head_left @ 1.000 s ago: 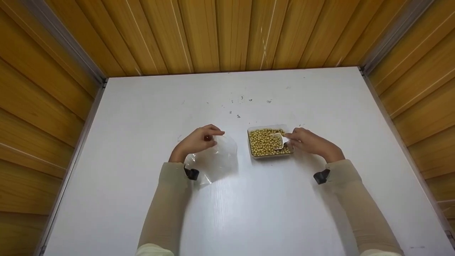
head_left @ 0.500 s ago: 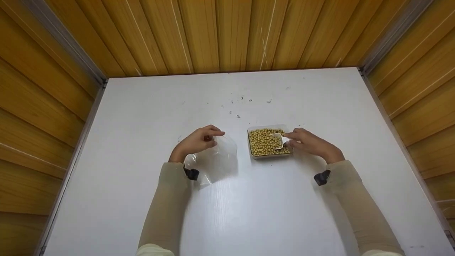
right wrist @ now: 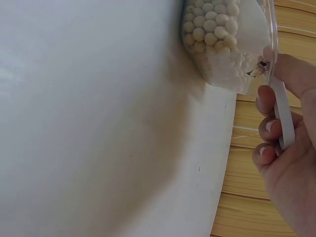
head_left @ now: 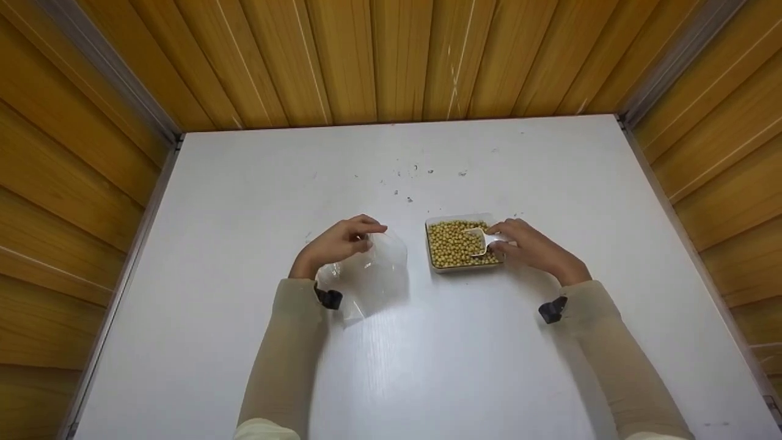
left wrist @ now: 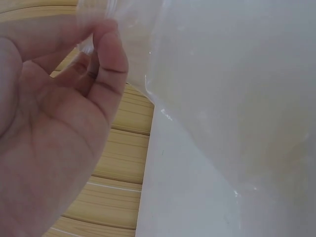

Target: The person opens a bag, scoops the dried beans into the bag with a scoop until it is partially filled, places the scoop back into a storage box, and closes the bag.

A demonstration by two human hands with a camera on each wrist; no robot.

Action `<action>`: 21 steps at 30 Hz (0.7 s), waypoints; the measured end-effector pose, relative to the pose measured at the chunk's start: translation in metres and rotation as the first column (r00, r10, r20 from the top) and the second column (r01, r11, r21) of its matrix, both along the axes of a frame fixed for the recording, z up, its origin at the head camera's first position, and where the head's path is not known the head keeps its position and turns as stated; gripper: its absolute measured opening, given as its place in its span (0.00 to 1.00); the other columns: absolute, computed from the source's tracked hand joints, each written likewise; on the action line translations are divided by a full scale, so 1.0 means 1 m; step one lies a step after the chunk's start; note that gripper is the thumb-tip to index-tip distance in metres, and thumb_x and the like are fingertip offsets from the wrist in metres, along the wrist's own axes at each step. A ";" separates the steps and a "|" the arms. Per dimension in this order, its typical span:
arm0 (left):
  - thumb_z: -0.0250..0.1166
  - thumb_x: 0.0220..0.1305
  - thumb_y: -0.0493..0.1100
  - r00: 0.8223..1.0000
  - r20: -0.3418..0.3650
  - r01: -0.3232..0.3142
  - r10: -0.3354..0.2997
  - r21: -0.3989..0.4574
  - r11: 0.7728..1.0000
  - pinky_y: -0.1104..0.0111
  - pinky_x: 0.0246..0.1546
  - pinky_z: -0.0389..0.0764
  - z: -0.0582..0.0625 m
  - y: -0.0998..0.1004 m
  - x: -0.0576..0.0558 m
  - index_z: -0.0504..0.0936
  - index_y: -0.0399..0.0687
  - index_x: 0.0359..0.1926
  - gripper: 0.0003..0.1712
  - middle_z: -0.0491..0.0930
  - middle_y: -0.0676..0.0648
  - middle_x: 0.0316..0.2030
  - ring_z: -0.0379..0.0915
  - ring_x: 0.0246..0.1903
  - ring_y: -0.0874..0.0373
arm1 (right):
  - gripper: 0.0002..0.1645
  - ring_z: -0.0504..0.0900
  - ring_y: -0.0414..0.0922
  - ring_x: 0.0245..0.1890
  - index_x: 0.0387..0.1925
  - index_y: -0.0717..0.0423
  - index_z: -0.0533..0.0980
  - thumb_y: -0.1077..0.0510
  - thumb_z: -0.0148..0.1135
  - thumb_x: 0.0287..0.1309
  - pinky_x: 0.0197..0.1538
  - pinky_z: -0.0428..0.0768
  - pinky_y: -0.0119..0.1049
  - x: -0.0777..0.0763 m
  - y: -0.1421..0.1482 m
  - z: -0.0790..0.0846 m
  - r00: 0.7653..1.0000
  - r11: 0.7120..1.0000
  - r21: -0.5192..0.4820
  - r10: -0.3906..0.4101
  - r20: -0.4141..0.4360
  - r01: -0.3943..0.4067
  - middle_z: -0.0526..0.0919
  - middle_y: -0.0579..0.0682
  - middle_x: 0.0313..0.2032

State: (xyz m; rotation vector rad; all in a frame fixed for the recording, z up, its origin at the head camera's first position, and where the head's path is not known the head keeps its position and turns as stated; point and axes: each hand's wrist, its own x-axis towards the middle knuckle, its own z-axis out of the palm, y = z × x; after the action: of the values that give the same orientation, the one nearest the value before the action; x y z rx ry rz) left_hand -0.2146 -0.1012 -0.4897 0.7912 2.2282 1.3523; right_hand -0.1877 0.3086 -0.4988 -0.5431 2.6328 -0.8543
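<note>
My left hand pinches the upper edge of a clear plastic bag between thumb and fingers. In the left wrist view the bag hangs from the fingertips, thin and see-through. To its right stands a clear rectangular container filled with round, yellowish soybeans. My right hand grips the handle of a white scoop, whose head lies among the beans at the container's right side. The right wrist view shows fingers curled round the white handle, beside the container's wall.
Both hands work over a white table with small dark marks toward its back. Wood-patterned panels enclose the table at the back and both sides.
The right hand has shifted its hold on the scoop slightly, and more of the white handle shows between its fingers. The left hand and bag stay nearly still.
</note>
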 end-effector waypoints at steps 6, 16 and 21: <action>0.56 0.66 0.35 1.000 0.019 -0.024 0.024 -0.008 1.000 0.68 0.41 0.71 -0.002 0.000 -0.001 0.77 0.46 0.61 0.22 0.74 0.47 0.57 0.67 0.41 0.56 | 0.25 0.70 0.57 0.57 0.61 0.59 0.70 0.50 0.51 0.69 0.59 0.68 0.56 0.000 0.000 -0.002 0.999 1.000 -0.004 0.019 -0.030 -0.019 0.75 0.59 0.53; 0.57 0.65 0.34 1.000 0.004 -0.011 0.011 0.010 1.000 0.65 0.42 0.71 -0.002 -0.002 0.000 0.78 0.41 0.59 0.21 0.75 0.41 0.55 0.68 0.41 0.53 | 0.23 0.71 0.54 0.52 0.60 0.59 0.70 0.52 0.52 0.69 0.57 0.69 0.54 0.002 -0.001 -0.005 0.997 1.000 0.002 0.023 -0.075 -0.023 0.76 0.58 0.50; 0.57 0.66 0.33 1.000 -0.008 -0.003 0.003 0.008 1.000 0.67 0.41 0.71 -0.001 -0.002 0.001 0.77 0.40 0.59 0.21 0.75 0.41 0.56 0.68 0.40 0.54 | 0.24 0.71 0.52 0.50 0.60 0.60 0.71 0.52 0.52 0.69 0.55 0.70 0.52 0.002 0.000 -0.007 0.995 0.999 0.024 0.025 -0.100 -0.023 0.76 0.56 0.47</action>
State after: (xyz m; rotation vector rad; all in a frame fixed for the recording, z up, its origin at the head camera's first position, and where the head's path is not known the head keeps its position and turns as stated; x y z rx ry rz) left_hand -0.2137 -0.1034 -0.4904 0.7975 2.2318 1.3630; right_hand -0.1860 0.3083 -0.5058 -0.6259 2.7168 -0.8090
